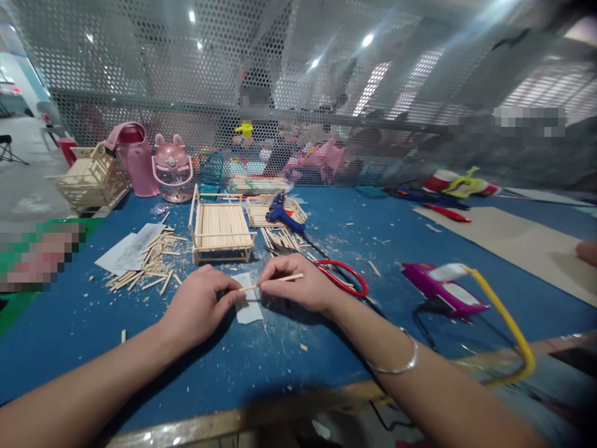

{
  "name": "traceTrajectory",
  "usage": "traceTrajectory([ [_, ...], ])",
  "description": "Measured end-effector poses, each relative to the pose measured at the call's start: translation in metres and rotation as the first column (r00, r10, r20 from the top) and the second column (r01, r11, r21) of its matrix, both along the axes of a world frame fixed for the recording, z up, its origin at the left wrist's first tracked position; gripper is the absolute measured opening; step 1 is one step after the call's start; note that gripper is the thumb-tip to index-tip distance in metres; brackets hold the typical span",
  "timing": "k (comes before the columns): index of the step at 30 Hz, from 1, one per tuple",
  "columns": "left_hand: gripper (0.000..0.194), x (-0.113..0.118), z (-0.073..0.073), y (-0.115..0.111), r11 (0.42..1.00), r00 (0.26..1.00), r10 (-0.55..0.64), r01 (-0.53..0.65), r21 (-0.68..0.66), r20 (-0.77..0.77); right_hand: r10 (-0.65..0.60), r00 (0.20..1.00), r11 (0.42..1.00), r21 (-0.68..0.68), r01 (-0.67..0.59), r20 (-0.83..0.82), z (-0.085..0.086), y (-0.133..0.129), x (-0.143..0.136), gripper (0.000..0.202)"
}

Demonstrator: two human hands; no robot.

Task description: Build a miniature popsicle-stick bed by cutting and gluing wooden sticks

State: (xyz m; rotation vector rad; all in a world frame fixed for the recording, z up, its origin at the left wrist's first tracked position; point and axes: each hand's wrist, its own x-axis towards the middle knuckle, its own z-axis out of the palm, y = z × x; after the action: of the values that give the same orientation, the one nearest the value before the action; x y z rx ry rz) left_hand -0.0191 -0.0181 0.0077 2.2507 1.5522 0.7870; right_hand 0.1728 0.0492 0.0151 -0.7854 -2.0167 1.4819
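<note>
My left hand (198, 305) pinches the left end of a thin wooden stick (291, 277). Thumb and forefinger of my right hand (298, 286) close on the same stick further along, and its other end sticks out over that hand. Beneath the stick lies a small piece of white paper (249, 308) on the blue tabletop (209, 373). Just beyond my right hand rest scissors with red handles (345, 280), partly hidden by it. A small bed-like frame of wooden sticks (221, 227) stands behind my hands, with a blue glue gun (284, 214) to its right.
Loose cut sticks (158, 258) and paper scraps (128, 249) lie at left. A pink bottle (135, 162), a clear pink-lidded bottle (172, 171) and another stick model (91, 177) stand behind. At right are a purple device (445, 292) with a yellow tube and a cardboard sheet (513, 242).
</note>
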Motion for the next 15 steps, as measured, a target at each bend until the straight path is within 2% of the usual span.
traceTrajectory([
  [2,0.022,-0.001,0.000,0.001,0.999,0.997,-0.017,0.020,0.043,-0.070,0.000,0.995,0.994,0.104,-0.010,0.095,0.007,0.005,0.007,0.017],
  [5,0.026,-0.002,0.000,0.002,0.995,0.987,-0.035,0.050,0.088,-0.159,0.071,0.982,0.987,0.128,-0.093,0.173,0.017,0.011,0.018,0.015],
  [9,0.028,-0.003,-0.001,0.004,0.991,0.964,-0.016,0.051,0.126,-0.267,0.068,0.967,0.972,0.204,-0.120,0.247,0.021,0.008,0.020,0.019],
  [12,0.030,-0.001,-0.003,0.004,0.992,0.960,-0.029,0.061,0.107,-0.279,0.040,0.922,0.918,0.351,-0.186,0.385,0.021,0.002,0.014,0.015],
  [15,0.026,0.001,-0.005,0.002,0.997,0.975,-0.026,0.040,0.059,-0.220,-0.064,0.880,0.855,0.480,-0.195,0.472,0.020,0.002,0.011,0.016],
])
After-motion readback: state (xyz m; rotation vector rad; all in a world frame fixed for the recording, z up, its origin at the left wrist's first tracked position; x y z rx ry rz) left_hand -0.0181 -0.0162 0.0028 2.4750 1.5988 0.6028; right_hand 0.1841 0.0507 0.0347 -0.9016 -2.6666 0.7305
